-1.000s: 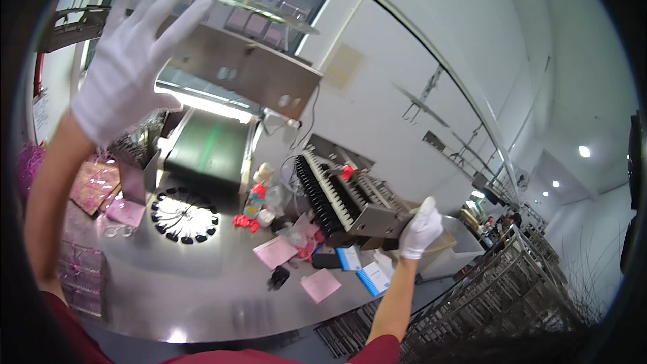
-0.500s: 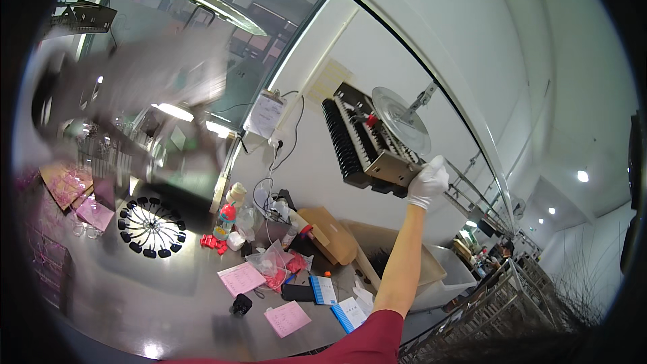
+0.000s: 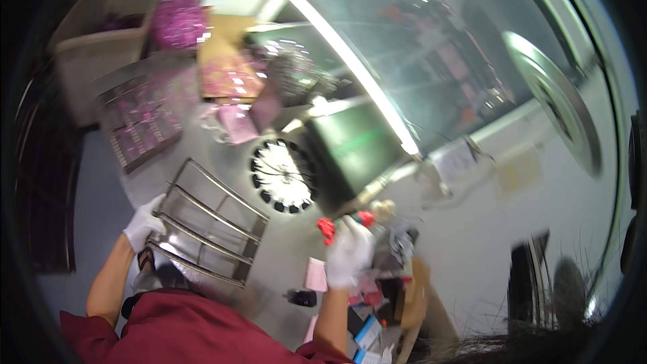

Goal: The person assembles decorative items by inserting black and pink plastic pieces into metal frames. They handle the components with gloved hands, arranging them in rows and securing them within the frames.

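My left hand, in a white glove, is closed on the left edge of a metal rack with several curved bars. The rack is tilted above the steel table, close to my body. My right hand, also gloved, hovers over or among the small items to the right of the rack. Motion smears its fingers, so I cannot tell whether it touches anything. Just beyond it are some red pieces. A ring of black parts surrounds a brightly lit centre on the table.
Pink glittery pieces lie in a tray at the left, near a beige bin. A dark green panel stands behind the ring. Pink paper, a black item and a cardboard box are near my right arm.
The view has swung left and down. My right hand has let go of the metal holder with black rows and come down over the table. My left hand and the barred rack now show clearly.
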The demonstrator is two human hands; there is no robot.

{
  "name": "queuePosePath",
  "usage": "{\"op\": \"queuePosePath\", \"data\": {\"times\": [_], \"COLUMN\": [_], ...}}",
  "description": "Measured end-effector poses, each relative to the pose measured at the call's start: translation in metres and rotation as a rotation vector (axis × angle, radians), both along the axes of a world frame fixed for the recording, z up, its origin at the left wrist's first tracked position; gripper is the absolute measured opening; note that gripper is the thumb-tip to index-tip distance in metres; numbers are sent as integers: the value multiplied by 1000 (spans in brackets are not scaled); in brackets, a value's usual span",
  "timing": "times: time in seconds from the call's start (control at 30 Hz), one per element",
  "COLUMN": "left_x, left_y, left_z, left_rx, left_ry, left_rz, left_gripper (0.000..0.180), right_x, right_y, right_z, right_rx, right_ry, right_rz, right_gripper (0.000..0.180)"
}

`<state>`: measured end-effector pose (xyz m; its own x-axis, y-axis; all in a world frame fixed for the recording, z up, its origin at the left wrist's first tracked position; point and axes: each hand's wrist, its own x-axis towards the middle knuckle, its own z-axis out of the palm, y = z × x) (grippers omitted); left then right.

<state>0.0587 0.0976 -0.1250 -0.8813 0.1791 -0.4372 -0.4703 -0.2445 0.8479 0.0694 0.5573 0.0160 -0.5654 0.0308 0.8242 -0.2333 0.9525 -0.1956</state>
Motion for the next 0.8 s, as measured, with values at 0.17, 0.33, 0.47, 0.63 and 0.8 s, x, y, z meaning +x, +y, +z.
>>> {"op": "queuePosePath", "data": {"times": [0.17, 0.33, 0.47, 0.63, 0.8], "left_x": [30, 28, -39, -105, -221], "left_y": [-8, -7, 17, -57, -220], "left_z": [-47, -137, -121, -94, -16], "left_rx": [7, -456, -917, -222, -711], "left_ry": [-142, 226, 405, 726, 499], "left_rz": [16, 149, -210, -329, 222], "left_gripper": [99, 74, 59, 36, 21], "right_x": [-173, -227, -229, -108, 7], "right_y": [47, -32, 42, -77, -166], "right_z": [-218, -228, -268, -168, -207], "right_rx": [4, -85, -130, -110, -210], "right_ry": [-869, -1113, -1244, -984, -680], "right_rz": [-391, -498, -500, -591, -712], "right_gripper": [43, 52, 35, 25, 19]}}
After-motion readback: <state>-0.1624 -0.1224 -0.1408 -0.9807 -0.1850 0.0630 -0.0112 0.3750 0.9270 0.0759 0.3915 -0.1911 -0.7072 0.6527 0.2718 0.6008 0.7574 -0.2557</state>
